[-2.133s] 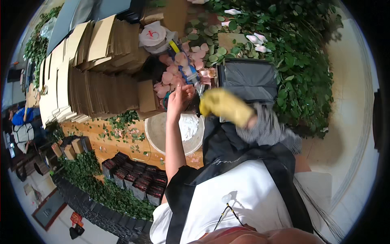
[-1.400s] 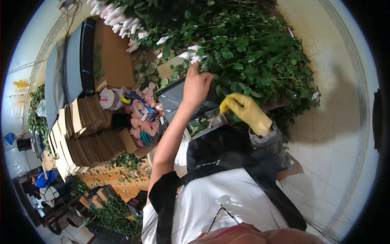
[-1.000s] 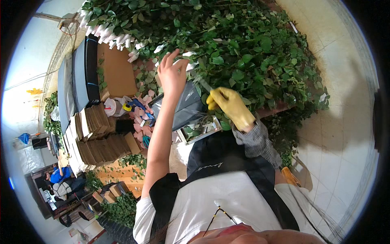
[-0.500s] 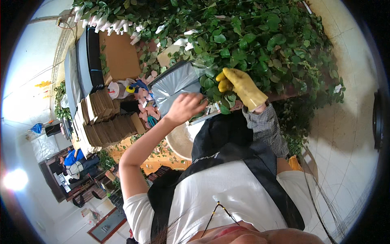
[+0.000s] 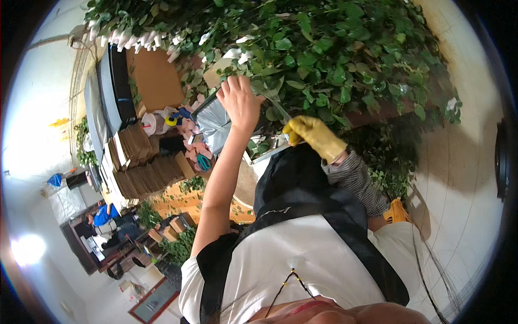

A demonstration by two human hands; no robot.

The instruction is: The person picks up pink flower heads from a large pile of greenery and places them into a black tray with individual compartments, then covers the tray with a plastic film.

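Note:
My left hand [image 5: 241, 105], bare, is raised over the upper edge of a dark-rimmed tray [image 5: 200, 106] of grey, shiny plastic sheets [image 5: 213, 127]. Its fingers are bent with the tips hidden; the thumb sticks out to the right. In a yellow rubber glove, my right hand [image 5: 315, 136] is closed at the table's near edge, in front of my black apron. A thin, translucent strip [image 5: 280, 110] runs from its fingertips up toward the leaves; whether it is film or a stem is unclear. Beyond both hands lies a large heap of leafy green stems [image 5: 345, 70].
A shallow white-edged container [image 5: 271, 153] with leaves sits between my hands and body. Teal-handled scissors [image 5: 203, 162] lie at the left near pink scraps [image 5: 189, 129]. Stacked folded cardboard [image 5: 143, 175] stands farther left. White-wrapped flower heads [image 5: 135, 40] line the back left. Another person [image 5: 108, 216] is in the background.
My left hand has moved up and away, over the tray's far edge. My right hand has come down and left, with a translucent strip now showing at its fingertips.

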